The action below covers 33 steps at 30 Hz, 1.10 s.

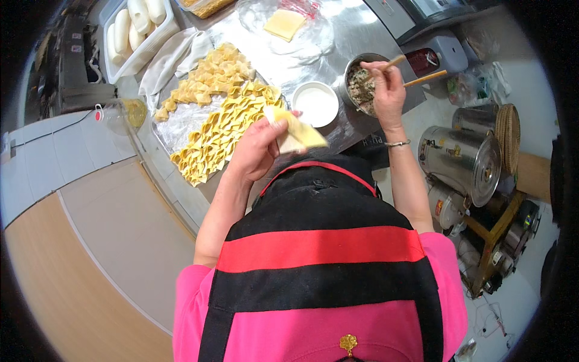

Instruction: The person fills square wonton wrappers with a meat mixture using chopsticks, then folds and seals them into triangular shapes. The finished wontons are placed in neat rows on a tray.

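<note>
My left hand [260,145] holds several thin yellow dough wrappers [301,129], slightly fanned and drooping at the right end. A pair of wooden chopsticks [425,78] is in my right hand [389,88], over a round metal bowl [349,92]. Minced filling with green bits [360,88] lies in that bowl; the chopstick tips are hard to make out. Between my hands stands a white bowl [316,105] with white contents. Left of it, folded wontons [226,122] lie in close rows on a plastic-covered tray [169,133], with paler ones [212,72] behind.
A stack of square wrappers [284,25] lies on clear plastic on the metal table [353,38]. At the back left are a white cloth [174,56] and a plastic tub [156,43] of peeled white radish-like pieces. A large lidded steel pot [457,158] stands to the right.
</note>
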Tool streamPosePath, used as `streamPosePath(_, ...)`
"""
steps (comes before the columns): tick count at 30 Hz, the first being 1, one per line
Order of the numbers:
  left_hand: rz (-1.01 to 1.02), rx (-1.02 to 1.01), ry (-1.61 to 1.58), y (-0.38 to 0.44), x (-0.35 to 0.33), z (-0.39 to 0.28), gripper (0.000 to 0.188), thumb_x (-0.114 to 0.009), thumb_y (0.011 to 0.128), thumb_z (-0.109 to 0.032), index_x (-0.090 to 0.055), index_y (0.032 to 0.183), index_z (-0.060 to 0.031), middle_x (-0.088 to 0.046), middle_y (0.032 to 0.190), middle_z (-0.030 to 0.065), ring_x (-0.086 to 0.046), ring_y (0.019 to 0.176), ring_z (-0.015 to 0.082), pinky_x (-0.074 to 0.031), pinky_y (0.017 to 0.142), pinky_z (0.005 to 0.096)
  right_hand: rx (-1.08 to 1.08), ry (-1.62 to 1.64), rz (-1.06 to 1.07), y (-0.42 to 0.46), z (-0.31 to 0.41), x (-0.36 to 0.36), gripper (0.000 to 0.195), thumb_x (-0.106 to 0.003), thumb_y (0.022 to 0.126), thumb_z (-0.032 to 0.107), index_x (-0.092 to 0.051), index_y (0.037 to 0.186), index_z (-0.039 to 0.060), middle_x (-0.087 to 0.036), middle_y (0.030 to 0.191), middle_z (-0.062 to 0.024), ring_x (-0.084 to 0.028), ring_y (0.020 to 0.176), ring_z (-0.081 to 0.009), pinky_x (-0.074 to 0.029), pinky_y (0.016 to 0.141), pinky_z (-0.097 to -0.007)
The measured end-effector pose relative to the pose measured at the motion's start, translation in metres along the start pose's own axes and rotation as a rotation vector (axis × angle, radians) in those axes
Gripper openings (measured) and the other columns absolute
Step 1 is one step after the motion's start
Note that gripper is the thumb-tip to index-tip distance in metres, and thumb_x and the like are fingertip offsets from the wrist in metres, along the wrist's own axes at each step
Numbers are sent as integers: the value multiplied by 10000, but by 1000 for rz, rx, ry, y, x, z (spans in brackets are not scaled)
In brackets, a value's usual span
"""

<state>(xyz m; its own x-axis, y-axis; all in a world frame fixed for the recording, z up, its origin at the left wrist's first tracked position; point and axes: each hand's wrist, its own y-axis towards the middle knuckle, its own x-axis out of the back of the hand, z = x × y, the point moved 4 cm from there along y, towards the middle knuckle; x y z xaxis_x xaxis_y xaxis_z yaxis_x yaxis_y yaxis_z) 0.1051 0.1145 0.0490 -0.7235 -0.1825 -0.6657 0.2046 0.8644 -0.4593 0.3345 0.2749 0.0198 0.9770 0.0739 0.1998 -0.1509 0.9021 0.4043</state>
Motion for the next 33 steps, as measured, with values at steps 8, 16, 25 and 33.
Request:
streamPosePath(8, -99, -419, -226, 24, -34, -38, 400, -432, 1013, -211, -415, 1353, 0, -538, 1287, 151, -556, 1167, 266, -479, 987, 461, -187, -581, 209, -4, 58, -4, 244, -651, 896, 222, -696, 929, -16, -666, 953, -170, -659, 852, -279, -514, 753, -357)
streamPosePath(16, -156, -510, -190, 28, -65, -37, 371, -443, 1016, -224, -456, 1346, -57, -577, 1217, 79, -581, 1046, 172, -489, 837, 333, -146, 227, 127, -6, 120, -76, 223, -669, 882, 90, -653, 1062, -40, -617, 994, -80, -613, 780, -119, -509, 623, -249)
streamPosePath(25, -395, -771, -83, 38, -54, -39, 192, -527, 986, -149, -551, 902, 23, -614, 821, 69, -572, 631, 116, -497, 577, 282, -231, 253, 81, 23, 117, -100, 157, -699, 862, 89, -657, 954, -32, -659, 768, -46, -568, 588, -60, -457, 476, -203)
streamPosePath(33, -649, -627, 949, 29, -7, -57, 254, -548, 905, -122, -551, 716, 47, -559, 571, 104, -581, 506, 146, -465, 491, 318, 571, -464, 663, 35, 116, -120, 25, -588, 739, 56, -577, 751, 37, -560, 811, -116, -569, 807, -287, -488, 742, -379)
